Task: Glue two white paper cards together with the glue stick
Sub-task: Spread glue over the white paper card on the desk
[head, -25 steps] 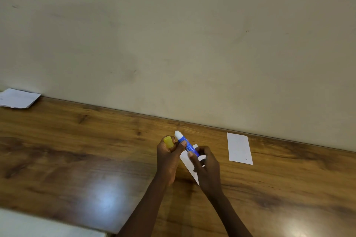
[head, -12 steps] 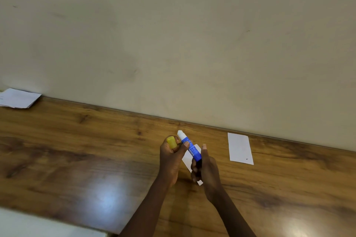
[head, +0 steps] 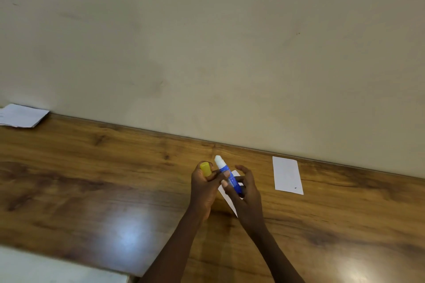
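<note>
The glue stick [head: 226,173] is uncapped and held up off the table [head: 92,179], white tip pointing up toward the wall [head: 207,53]. The left hand [head: 203,187] is curled round the yellow cap [head: 205,168], just left of the stick, with fingertips also pressing on the blue barrel. The right hand [head: 248,193] holds the stick's lower end, though its upper fingers are lifted and spread, so how firm that hold is I cannot tell. The stick looks light, rigid and smooth. It is best gripped mid-barrel, keeping clear of the soft, tacky tip, which would smear or dent. Directly below the stick lies one card [head: 226,199], mostly hidden by the hands. The other card [head: 287,174] lies flat well to the stick's right, near the wall. Both are thin, light and bendy. They will likely slide on the glossy wood under a rubbing stroke, so one needs pinning at an edge. The cap in the left hand gets in the way of that. Far left of the stick sits a paper stack [head: 21,115], out of the way.
</note>
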`<state>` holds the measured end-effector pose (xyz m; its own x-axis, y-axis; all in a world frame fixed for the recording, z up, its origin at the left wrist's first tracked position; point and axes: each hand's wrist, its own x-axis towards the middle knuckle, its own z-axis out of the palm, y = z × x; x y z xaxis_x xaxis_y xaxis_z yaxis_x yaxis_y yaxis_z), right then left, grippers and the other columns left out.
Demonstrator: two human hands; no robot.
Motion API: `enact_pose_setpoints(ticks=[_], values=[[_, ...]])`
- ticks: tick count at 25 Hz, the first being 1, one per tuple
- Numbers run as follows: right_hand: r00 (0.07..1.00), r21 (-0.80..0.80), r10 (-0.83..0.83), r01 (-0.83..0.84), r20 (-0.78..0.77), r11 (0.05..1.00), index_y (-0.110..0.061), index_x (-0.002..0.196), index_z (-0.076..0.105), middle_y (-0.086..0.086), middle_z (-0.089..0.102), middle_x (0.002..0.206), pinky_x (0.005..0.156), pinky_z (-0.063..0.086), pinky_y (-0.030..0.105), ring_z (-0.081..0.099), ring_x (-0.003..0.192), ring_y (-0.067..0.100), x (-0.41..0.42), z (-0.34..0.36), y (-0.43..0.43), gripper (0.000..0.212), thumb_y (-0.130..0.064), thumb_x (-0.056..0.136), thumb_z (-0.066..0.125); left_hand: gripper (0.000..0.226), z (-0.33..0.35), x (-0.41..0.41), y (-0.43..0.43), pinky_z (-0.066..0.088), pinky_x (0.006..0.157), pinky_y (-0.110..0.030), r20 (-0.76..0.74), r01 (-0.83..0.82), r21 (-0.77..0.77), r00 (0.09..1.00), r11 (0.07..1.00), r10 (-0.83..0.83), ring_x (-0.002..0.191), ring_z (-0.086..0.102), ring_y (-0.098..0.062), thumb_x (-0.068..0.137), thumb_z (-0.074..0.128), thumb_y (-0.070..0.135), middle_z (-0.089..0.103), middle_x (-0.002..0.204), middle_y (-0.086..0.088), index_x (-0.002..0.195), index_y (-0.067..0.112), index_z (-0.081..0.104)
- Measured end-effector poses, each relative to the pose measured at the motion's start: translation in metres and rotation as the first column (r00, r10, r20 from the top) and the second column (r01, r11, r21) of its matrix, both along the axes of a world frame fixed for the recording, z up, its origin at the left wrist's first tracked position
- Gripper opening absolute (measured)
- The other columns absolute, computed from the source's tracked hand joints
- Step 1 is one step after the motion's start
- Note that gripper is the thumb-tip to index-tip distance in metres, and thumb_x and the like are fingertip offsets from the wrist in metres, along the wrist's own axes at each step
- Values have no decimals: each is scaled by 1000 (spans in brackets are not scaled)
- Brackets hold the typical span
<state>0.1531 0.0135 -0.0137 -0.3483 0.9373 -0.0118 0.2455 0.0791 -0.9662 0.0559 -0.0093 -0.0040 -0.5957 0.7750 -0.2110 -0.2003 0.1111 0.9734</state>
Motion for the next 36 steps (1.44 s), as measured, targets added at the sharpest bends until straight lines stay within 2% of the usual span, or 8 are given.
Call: enact_pose_setpoints(ticks=[4, 7, 9, 10, 12, 19, 27, 36], values=[[975, 108, -86, 110, -202, 988, -29, 89, 57, -4, 61, 85, 46, 47, 9, 62, 58, 8, 2, 9, 0, 31, -2, 76, 65, 26, -8, -2, 1, 51, 68, -25, -44, 55, -29, 997, 998, -56, 83, 59, -20, 80, 66, 17, 61, 88, -10, 98, 6, 52], [838, -272, -366, 272, -406, 923, -23, 81, 61, 4, 61, 75, 45, 49, 13, 57, 49, 13, 6, 7, 8, 23, 0, 77, 62, 35, -22, -6, -4, 44, 63, -14, -287, -24, -143, 958, 989, -18, 77, 53, -9, 80, 66, 28, 56, 85, 4, 106, 12, 49], [759, -494, -482, 246, -437, 834, -19, 78, 59, 7, 56, 72, 41, 44, 13, 50, 52, 13, 6, 3, 14, 13, -7, 81, 59, 60, -40, -11, -10, 47, 90, -30, -486, -53, -216, 872, 975, -61, 103, 55, -24, 76, 71, 30, 57, 113, -8, 123, 7, 42], [733, -561, -517, 224, -442, 797, -17, 76, 58, 8, 53, 72, 39, 40, 12, 47, 52, 13, 6, 0, 17, 10, -10, 83, 57, 71, -49, -13, -13, 32, 109, -43, -571, -62, -256, 815, 965, -100, 122, 45, -33, 74, 72, 30, 49, 130, -16, 130, 6, 36], [686, -628, -552, 176, -474, 758, -16, 74, 57, 7, 51, 70, 36, 35, 11, 47, 46, 11, 4, -4, 21, 13, -15, 86, 51, 86, -61, -16, -17, -3, 113, -46, -685, -99, -313, 713, 945, -152, 140, 20, -38, 71, 73, 35, 32, 146, -23, 136, 3, 27], [848, -465, -402, 217, -347, 859, -14, 76, 60, 9, 50, 60, 41, 40, 13, 46, 37, 7, -5, -17, 31, 15, -11, 87, 50, 75, -75, -20, -11, -12, 108, -55, -800, -205, -338, 577, 919, -166, 143, 8, -36, 69, 70, 46, 20, 153, -19, 123, 13, 30], [842, -472, -479, 326, -248, 819, -17, 72, 55, 2, 47, 59, 49, 37, 17, 40, 49, 10, -7, -31, 39, 11, -16, 82, 60, 71, -84, -20, -6, -8, 108, -64, -833, -228, -427, 476, 875, -282, 144, 0, -32, 69, 59, 63, 8, 156, -14, 119, 18, 38], [981, -267, -73, 23, -181, 963, 1, 94, 59, 7, 64, 72, 46, 44, 10, 57, 43, 5, 0, -34, 47, 13, -4, 85, 52, 82, -84, -21, -8, -7, 106, -68, -830, -183, -455, 443, 872, -339, 144, -4, -33, 63, 63, 64, 1, 157, -13, 125, 20, 32]])
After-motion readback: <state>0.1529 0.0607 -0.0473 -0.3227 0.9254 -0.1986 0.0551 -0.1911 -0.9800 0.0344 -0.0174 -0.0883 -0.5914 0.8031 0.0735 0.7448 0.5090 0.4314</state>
